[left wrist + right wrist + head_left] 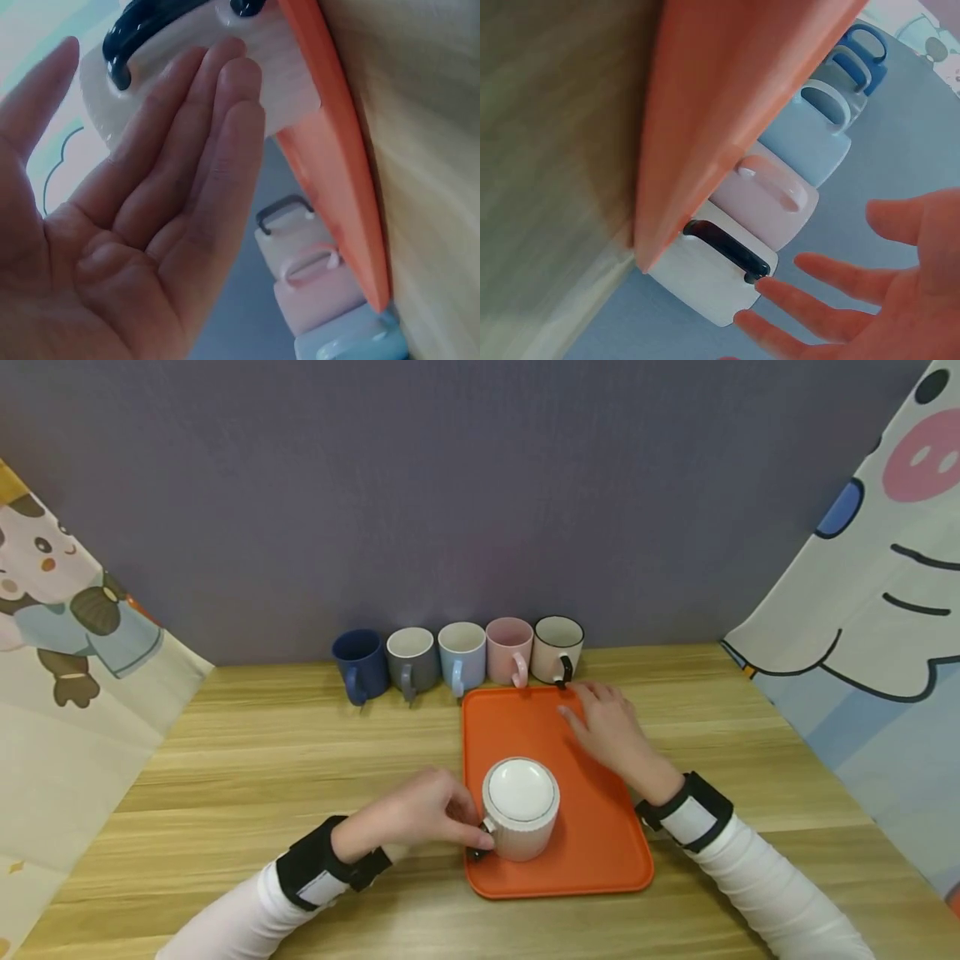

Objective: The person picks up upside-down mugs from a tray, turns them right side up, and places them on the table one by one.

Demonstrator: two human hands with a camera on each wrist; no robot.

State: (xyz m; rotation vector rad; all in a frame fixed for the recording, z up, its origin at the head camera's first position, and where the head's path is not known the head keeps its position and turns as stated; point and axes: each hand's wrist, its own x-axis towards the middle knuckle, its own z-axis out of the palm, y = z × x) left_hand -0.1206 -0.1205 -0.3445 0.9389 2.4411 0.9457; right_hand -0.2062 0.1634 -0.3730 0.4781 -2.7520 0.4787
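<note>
Ribbed white mug (pixel 521 810) stands upright on the near left part of an orange tray (pixel 600 827) at the middle of a wooden desk (pixel 262 760), its dark handle turned toward 8 o'clock. At the mug's 9 o'clock, the left hand (pixel 420 818) reaches in from a white sleeve with a black wrist strap; its fingertips (pixel 232 67) lie against the mug's side just beside the handle. The left wrist view shows those fingers straight and together, the palm open, the thumb apart, so the grip is wide and closes round nothing.

Farther back, toward 1 o'clock from the mug, the right hand (pixel 611 731) rests over the far right corner of the tray, fingers spread and relaxed, its grip also wide and holding nothing. The right wrist view shows its fingertips (pixel 780 289) near the black handle of a cream mug with a black rim (pixel 557 649).

That mug ends a row of five along the desk's far edge at 12 o'clock. From left to right stand a navy mug (pixel 360 664), a grey mug (pixel 412 658), a light blue mug (pixel 461 656), a pink mug (pixel 509 650) and the cream one, all upright, side by side, just beyond the tray's far edge.
</note>
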